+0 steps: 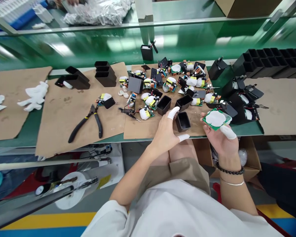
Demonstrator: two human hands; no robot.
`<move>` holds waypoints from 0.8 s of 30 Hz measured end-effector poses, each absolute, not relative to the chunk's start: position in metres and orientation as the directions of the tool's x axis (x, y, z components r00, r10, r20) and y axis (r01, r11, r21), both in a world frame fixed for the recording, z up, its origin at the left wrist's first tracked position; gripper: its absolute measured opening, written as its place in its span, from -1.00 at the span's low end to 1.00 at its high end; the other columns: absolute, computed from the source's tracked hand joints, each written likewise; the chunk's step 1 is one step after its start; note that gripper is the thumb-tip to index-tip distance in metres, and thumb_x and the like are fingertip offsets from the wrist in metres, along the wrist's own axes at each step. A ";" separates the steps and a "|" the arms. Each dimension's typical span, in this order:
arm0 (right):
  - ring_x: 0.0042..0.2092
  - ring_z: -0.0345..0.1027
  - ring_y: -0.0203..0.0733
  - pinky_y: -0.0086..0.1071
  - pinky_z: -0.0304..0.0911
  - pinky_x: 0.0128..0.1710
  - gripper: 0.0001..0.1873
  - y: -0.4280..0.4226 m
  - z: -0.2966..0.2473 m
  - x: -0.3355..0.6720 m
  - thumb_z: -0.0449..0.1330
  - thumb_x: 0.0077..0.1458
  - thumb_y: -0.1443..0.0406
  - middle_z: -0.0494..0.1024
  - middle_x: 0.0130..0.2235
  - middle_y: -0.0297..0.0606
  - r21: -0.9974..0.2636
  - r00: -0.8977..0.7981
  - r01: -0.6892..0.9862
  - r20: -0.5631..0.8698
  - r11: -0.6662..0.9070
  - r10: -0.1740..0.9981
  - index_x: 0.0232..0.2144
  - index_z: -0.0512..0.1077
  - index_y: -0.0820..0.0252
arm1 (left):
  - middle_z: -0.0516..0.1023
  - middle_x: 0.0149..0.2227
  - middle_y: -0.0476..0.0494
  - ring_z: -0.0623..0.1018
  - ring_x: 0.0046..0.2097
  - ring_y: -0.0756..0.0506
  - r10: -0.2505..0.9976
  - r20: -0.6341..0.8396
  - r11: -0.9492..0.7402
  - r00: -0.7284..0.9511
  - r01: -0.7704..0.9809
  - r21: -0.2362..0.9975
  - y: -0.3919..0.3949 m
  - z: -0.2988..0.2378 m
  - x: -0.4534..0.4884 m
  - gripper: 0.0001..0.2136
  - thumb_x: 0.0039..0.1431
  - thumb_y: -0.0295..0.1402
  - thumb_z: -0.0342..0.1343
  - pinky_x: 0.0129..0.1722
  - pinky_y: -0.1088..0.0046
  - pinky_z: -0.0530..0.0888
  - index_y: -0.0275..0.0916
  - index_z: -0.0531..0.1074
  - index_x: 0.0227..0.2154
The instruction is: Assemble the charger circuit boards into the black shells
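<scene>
- We find the green circuit board [209, 124] in the right hand [221, 141], raised at the near right edge of the surface [29, 133]; its fingers hold it, the white-capped thumb over the near right corner.
- We judge the board light and stiff, with its broad white pad [215, 118] likely softer. Parts on its hidden underside may be fragile; we cannot see them. We would hold it by the bare green edges.
- The left hand [164, 133] spreads forefinger and thumb wide beside an open black case [184, 129]; we cannot tell whether they touch it.
- We expect the case to be rigid, light and rather slick; its outer side walls offer the best hold.
- Two more open cases [163, 105] [184, 102] stand just beyond it, crowding its far side.
- Farther off, loose board assemblies [170, 84] cover the cardboard [111, 126]. At right, wired black units [239, 103] stand close behind the held board, their leads liable to snag.
- Pliers [91, 111] lie well to the left, out of the way.
</scene>
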State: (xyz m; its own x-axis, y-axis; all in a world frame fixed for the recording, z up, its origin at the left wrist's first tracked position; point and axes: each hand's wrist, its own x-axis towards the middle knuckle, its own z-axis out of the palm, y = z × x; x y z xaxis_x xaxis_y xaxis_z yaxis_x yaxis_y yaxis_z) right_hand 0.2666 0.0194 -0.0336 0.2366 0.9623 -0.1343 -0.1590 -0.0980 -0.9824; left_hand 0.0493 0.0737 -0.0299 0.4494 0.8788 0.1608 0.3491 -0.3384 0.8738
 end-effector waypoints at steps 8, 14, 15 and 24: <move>0.25 0.46 0.16 0.09 0.38 0.27 -0.50 0.030 -0.024 0.240 0.40 -0.07 0.02 0.64 0.09 -0.16 -0.965 0.207 -0.254 -0.121 -0.066 0.971 -0.07 0.48 -0.03 | 0.52 0.03 -0.30 0.55 0.10 -0.38 0.924 0.169 -0.342 0.343 0.542 0.768 0.072 -0.032 0.062 -0.30 -0.14 -0.18 0.57 0.13 0.07 0.47 -0.23 0.44 0.07; 0.17 0.53 0.04 0.01 0.37 0.31 -0.59 0.029 -0.033 0.220 0.48 -0.15 0.13 0.69 0.00 -0.26 -0.909 0.392 -0.400 -0.054 0.117 0.918 -0.19 0.55 -0.01 | 0.56 0.00 -0.36 0.58 0.04 -0.38 0.978 0.162 -0.206 0.129 0.686 0.698 0.055 -0.039 0.080 -0.42 0.03 -0.13 0.48 0.06 0.08 0.49 -0.28 0.46 0.05; 0.15 0.55 0.02 -0.02 0.40 0.29 -0.56 0.029 -0.034 0.218 0.51 -0.19 0.16 0.70 -0.01 -0.26 -0.906 0.426 -0.393 -0.026 0.159 0.904 -0.19 0.56 0.00 | 0.55 0.07 -0.36 0.57 0.08 -0.39 0.978 0.148 -0.210 0.149 0.662 0.720 0.051 -0.038 0.080 -0.28 0.00 -0.16 0.50 0.11 0.05 0.48 -0.25 0.38 0.19; -0.08 0.63 -0.08 -0.19 0.56 0.02 -0.44 0.025 -0.052 0.217 0.61 -0.30 0.25 0.72 -0.13 -0.32 -0.934 0.458 -0.201 0.177 0.296 0.871 -0.17 0.57 0.03 | 0.57 0.05 -0.17 0.49 -0.31 -0.03 0.780 -0.046 -0.116 0.624 0.216 0.970 0.072 -0.023 0.050 -0.15 -0.11 -0.54 0.43 -0.23 0.34 0.58 -0.15 0.35 0.32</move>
State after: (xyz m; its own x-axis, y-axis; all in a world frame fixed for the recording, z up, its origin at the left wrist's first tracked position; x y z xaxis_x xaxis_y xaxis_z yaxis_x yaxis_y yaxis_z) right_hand 0.2168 0.0245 -0.0516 0.4585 0.8708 0.1775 -0.2012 0.2962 -0.9337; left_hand 0.0500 0.0725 -0.0229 0.6243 0.7799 -0.0457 0.2156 -0.1158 0.9696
